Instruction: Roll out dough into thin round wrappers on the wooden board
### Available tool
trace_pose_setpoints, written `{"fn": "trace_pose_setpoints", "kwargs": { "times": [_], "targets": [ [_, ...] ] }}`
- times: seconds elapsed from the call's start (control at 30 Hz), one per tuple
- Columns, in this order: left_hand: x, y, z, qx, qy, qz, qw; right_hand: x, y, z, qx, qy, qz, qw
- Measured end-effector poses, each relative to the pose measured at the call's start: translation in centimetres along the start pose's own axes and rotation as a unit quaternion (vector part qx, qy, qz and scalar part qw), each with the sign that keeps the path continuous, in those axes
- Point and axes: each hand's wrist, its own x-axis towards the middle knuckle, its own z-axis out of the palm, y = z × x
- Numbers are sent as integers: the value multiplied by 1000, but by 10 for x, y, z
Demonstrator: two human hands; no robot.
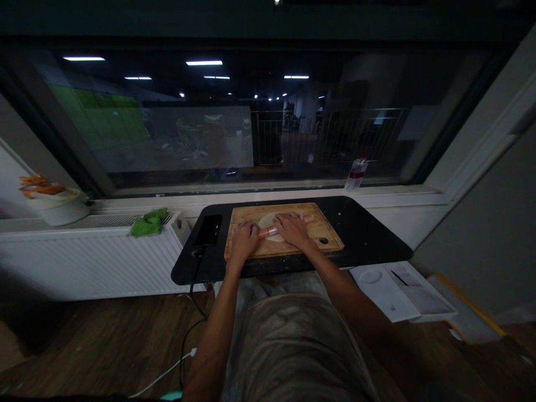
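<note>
A wooden rolling pin (267, 231) with a printed label lies at a slant across a flat, round sheet of dough (268, 219). Under the dough is a wooden cutting board (326, 228) with a hole near its right corner. My left hand (246, 237) is closed over the pin's left part, at the dough's left edge. Farther right, my right hand (292, 228) is curled over the pin, and its end sticks out past the fingers. Both hands cover parts of the pin and of the dough.
The board rests on a small black table (368, 240) with a phone (208, 229) and its cable at left. Beyond are a window sill with a plastic bottle (356, 174), a radiator (125, 259) with a green cloth (149, 221), and a white pot (61, 206). An open booklet (383, 293) lies lower right.
</note>
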Motion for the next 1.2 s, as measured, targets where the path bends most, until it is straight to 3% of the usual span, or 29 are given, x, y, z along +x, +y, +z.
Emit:
{"fn": "trace_pose_setpoints", "kwargs": {
  "times": [0.9, 1.2],
  "targets": [
    [0, 1, 1, 4, 2, -2, 1000, -4, -5, -5, -19, -3, 7, 1000],
    [0, 0, -1, 26, -9, 2, 1000, 12, -3, -6, -21, -56, -5, 998]
  ]
}}
